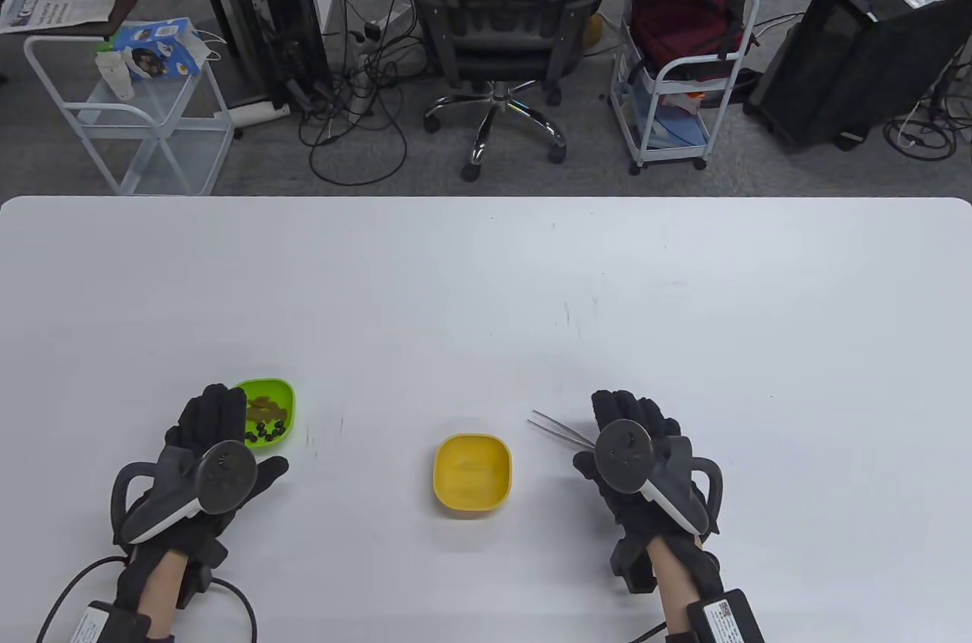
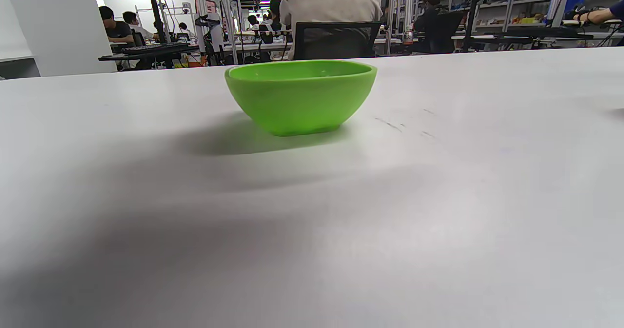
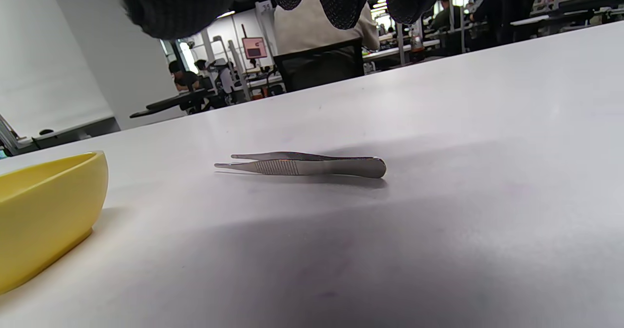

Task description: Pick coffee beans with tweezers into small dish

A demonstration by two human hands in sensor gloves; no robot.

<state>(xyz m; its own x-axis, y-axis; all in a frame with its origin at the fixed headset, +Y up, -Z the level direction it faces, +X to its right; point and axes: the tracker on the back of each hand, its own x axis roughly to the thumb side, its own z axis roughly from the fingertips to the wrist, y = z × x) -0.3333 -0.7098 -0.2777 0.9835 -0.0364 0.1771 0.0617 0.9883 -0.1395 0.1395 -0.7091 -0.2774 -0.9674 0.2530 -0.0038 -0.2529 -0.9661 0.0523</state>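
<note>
In the table view's lower left, the green dish (image 1: 269,411) with the dark coffee beans (image 1: 267,431) is partly covered by the left hand (image 1: 209,457), whose fingers are seen spread flat and gripping nothing. The tweezers (image 3: 302,165) are seen lying on the white table (image 1: 486,278), below the right hand (image 1: 634,453), whose fingers hang loosely open above them without touching. The yellow dish (image 1: 471,474) is found at lower centre, between the hands.

Bright, even light falls from above. Soft shadows lie under the green bowl (image 2: 301,96) and tweezers (image 3: 302,165). Wrist views blur in the near foreground; edges curve slightly.
</note>
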